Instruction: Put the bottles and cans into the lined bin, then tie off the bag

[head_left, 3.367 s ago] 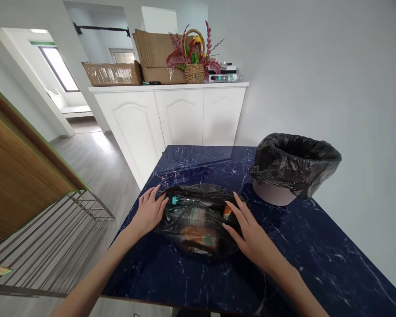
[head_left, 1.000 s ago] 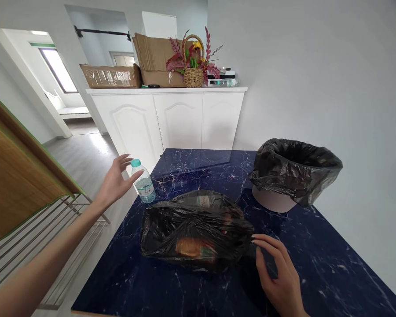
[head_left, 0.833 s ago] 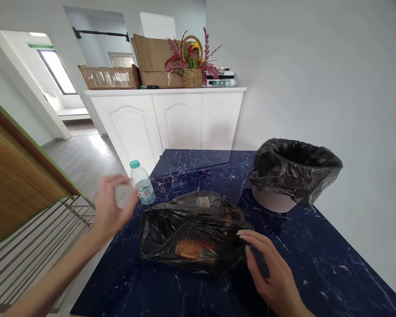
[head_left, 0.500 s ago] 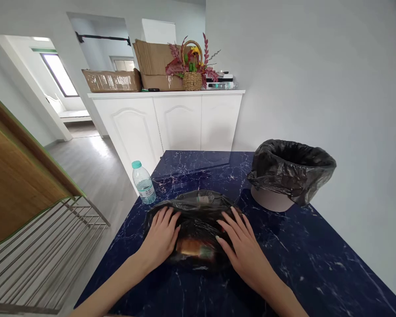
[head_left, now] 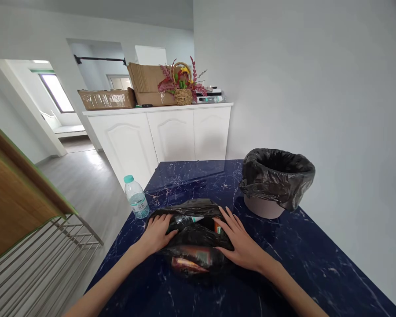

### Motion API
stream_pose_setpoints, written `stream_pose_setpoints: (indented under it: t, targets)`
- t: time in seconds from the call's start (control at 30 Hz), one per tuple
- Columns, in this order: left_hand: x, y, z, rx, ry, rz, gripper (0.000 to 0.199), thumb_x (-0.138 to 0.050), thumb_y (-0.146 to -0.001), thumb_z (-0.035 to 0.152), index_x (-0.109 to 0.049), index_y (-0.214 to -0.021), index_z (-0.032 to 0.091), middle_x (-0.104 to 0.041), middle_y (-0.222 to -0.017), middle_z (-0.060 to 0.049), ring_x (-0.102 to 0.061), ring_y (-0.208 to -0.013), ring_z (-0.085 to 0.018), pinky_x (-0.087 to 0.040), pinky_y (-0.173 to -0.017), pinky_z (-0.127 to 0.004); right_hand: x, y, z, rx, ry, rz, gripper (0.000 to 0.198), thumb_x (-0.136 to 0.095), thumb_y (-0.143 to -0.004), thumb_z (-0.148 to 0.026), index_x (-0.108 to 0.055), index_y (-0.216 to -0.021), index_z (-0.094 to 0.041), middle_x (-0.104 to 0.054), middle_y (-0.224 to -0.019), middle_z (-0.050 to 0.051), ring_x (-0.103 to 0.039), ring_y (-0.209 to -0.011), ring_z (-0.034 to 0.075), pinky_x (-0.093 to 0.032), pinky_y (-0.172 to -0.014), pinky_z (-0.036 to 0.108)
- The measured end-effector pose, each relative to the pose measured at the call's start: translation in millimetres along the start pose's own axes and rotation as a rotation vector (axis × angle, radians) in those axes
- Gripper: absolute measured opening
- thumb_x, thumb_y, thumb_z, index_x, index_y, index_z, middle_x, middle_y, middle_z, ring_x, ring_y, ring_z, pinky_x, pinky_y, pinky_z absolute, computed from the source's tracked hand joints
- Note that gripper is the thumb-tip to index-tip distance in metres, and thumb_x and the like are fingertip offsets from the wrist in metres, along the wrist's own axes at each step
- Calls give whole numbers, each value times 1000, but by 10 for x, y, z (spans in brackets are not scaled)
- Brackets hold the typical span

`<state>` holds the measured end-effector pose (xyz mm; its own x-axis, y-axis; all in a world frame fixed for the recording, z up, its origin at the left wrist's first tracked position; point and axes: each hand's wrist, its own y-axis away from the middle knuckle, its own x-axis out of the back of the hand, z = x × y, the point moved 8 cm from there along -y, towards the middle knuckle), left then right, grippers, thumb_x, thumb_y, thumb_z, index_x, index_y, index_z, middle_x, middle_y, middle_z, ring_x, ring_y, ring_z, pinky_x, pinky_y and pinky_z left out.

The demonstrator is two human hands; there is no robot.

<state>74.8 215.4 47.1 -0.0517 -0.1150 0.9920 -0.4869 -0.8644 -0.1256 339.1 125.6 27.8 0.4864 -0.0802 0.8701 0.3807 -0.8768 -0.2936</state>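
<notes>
A black plastic bag (head_left: 199,240) lies on the dark blue marbled table in front of me, its mouth parted. Inside it I see a clear bottle (head_left: 182,221) lying on its side and a small orange packet (head_left: 217,226). A red and orange wrapper (head_left: 189,265) shows through the bag's near side. My left hand (head_left: 156,233) has its fingers curled over the left edge of the mouth, thumb on the near side. Across the bag's right edge rests my right hand (head_left: 239,240), fingers spread and thumb apart; its fingertips are beside the orange packet.
A water bottle (head_left: 136,198) with a teal cap stands upright at the table's left edge. At the right is a bin (head_left: 264,208) lined with a black bag. Behind the table (head_left: 303,264), a white cabinet (head_left: 174,136) carries cardboard boxes and a flower basket (head_left: 183,96). A metal rack (head_left: 62,264) is at left.
The bag's mouth has widened, so the bottle and orange packet inside show more clearly. My hands have shifted slightly along its edges. The view has tilted up and turned a little right.
</notes>
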Motion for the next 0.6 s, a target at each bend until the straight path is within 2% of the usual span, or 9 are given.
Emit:
stream_pose_setpoints:
  t: [0.13,0.23,0.3,0.43,0.53,0.6]
  targets:
    - [72,51,14,-8,-4,-22,37,-63,-99,35,-65,-133,21,-78,-122,-15,-71,-116,-37,-53,-99,-51,3,-23,86,61,-44,25,78,-61,-104,-36,-20,-170,-34,-6,-182,8,-1,-167,32,-26,-131,60]
    - [260,107,52,-32,37,-38,37,-63,-100,36,-66,-134,22,-79,-121,-14,-73,-113,-35,-55,-97,-47,-7,21,106,91,-62,86,80,-61,-103,-28,-19,-171,-34,-9,-182,9,-6,-167,32,-27,-132,59]
    - [500,151,100,-37,76,-10,40,-60,-102,39,-65,-138,22,-77,-127,-14,-73,-115,-35,-57,-97,-47,-22,52,136,80,-75,101,82,-61,-103,-28,-17,-171,-34,-10,-182,8,-8,-167,32,-28,-131,59]
    - [1155,235,215,15,188,128,48,-48,-106,57,-66,-139,26,-76,-131,-11,-74,-113,-34,-59,-88,-43,-73,75,209,20,-127,62,83,-59,-105,-34,-11,-172,-39,-4,-183,4,-5,-167,34,-28,-131,61]
    - [1609,334,196,112,338,275,53,-54,-100,68,-72,-126,25,-80,-119,-7,-76,-103,-31,-60,-79,-36,-95,75,208,9,-153,38,84,-57,-105,-32,-8,-172,-40,0,-183,1,-3,-167,33,-24,-132,62]
    - [1876,460,98,189,444,425,52,-61,-95,70,-74,-117,24,-81,-114,-6,-75,-102,-29,-60,-79,-32,-98,77,191,15,-159,40,84,-58,-105,-32,-8,-172,-40,0,-183,1,-2,-168,33,-22,-133,61]
